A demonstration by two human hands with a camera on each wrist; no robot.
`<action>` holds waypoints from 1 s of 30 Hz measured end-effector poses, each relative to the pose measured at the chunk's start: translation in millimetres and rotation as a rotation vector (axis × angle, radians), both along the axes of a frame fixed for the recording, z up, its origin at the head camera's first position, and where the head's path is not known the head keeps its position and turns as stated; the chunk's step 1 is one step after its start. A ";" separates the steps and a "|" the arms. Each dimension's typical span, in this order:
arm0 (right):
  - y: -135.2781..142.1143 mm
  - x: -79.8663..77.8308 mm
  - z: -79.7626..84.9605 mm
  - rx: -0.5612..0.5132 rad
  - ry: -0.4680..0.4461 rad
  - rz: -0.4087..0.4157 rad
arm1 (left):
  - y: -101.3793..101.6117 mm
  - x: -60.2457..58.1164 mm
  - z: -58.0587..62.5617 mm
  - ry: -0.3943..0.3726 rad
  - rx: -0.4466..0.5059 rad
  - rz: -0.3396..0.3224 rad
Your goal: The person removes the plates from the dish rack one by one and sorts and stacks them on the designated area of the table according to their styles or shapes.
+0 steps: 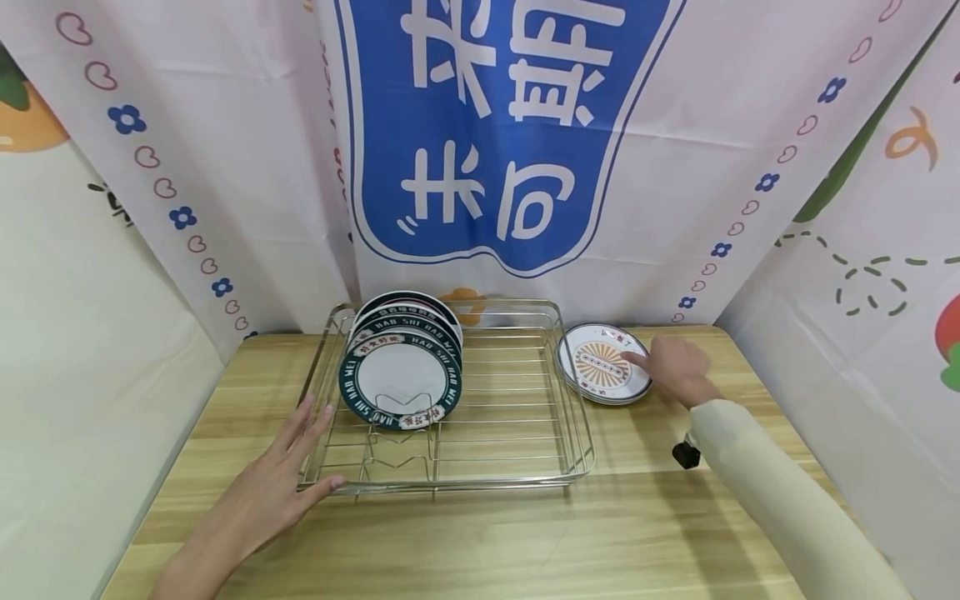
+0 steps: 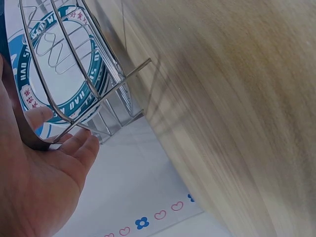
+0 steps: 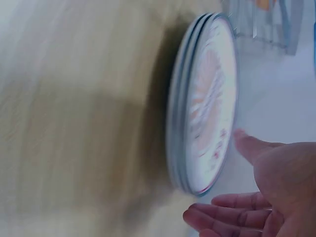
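Note:
My left hand (image 1: 273, 479) rests at the near left corner of a wire dish rack (image 1: 498, 482), fingers extended along its left side and thumb over the front rail. In the left wrist view, the fingertips (image 2: 89, 148) are right at the wire rim. Several white plates with dark green lettered borders (image 1: 401, 375) lean in the rack's left part. Right of the rack lies a stack of three small white plates (image 1: 603, 364), the top one with an orange sunburst. My right hand (image 1: 678, 367) is at the stack's right rim, thumb over the top plate, fingers spread apart from the thumb.
The wooden table (image 1: 480, 542) carries the rack and the stack. A white printed cloth (image 1: 285, 150) with a blue panel (image 1: 487, 125) hangs right behind them. White printed walls (image 1: 82, 333) close in the left and right sides.

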State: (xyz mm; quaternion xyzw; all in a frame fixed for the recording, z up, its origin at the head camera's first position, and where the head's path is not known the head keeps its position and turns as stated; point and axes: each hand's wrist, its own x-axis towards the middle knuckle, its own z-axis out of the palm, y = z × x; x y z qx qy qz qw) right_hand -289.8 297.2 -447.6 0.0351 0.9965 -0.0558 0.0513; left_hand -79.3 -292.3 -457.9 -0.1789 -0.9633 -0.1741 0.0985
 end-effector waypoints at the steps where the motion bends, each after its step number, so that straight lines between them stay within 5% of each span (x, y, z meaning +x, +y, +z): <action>1: -4.1 0.2 4.2 -0.003 0.010 0.010 | 0.0 -0.1 -0.1 0.000 -0.001 0.000; 18: -82.9 9.8 86.2 -0.039 0.290 0.274 | 1.1 -1.2 -0.2 0.003 0.003 -0.003; 30: -156.8 27.8 132.6 -0.025 0.276 0.451 | 0.2 -0.8 -1.7 0.006 0.004 -0.003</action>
